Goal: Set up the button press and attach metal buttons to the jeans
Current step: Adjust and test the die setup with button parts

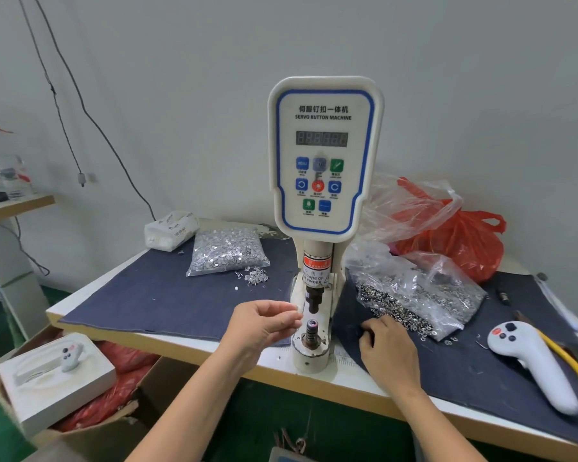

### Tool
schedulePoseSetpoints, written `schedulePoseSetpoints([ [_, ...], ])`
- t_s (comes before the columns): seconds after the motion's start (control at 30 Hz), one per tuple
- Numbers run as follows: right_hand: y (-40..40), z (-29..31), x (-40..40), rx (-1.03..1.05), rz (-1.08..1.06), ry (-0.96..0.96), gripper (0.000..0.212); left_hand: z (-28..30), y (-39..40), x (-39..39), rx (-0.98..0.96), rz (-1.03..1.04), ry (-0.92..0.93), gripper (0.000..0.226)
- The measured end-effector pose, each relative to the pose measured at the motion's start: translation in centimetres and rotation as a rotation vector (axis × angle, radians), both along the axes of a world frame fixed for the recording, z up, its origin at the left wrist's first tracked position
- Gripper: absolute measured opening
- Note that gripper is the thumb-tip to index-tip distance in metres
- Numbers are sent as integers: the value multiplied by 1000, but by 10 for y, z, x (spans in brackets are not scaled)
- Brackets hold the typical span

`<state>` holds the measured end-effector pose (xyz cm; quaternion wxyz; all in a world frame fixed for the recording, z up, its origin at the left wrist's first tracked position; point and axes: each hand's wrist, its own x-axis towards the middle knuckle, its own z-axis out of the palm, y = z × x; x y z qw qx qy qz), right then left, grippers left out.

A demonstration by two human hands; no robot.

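Note:
The white servo button machine (324, 155) stands at the table's front edge, its upper punch (313, 300) above the lower die (312, 328). My left hand (264, 323) is just left of the die, fingers pinched together near it; whatever they hold is too small to see. My right hand (386, 348) rests on the denim cloth (154, 295), fingertips in the loose metal buttons (411, 320) spilling from a clear bag (424, 288). A second bag of silver tacks (227, 251) lies behind left, with a few loose tacks (256, 276) beside it.
A white handheld controller (534, 361) and yellow-handled pliers (568, 356) lie at the right. A red plastic bag (461, 241) sits behind the buttons, a tissue pack (171, 230) at the back left. A cardboard box with a white case (54, 375) stands on the floor at left.

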<state>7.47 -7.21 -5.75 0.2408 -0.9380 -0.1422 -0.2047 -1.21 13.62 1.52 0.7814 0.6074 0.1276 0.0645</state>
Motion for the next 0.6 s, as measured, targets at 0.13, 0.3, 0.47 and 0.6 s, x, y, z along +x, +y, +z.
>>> schedulePoseSetpoints([
  [0.13, 0, 1, -1, 12, 8, 2, 24, 2, -10, -8, -65, 44, 56, 27],
  [0.3, -1, 4, -3, 100, 54, -4, 22, 2, -12, -11, -236, 41, 95, 25],
  [0.47, 11, 32, -23, 469, 238, -23, 14, -1, -19, -14, -335, -50, 133, 14],
  [0.6, 29, 60, -50, 660, 511, 148, 21, 0, -26, -15, -351, -78, 141, 16],
])
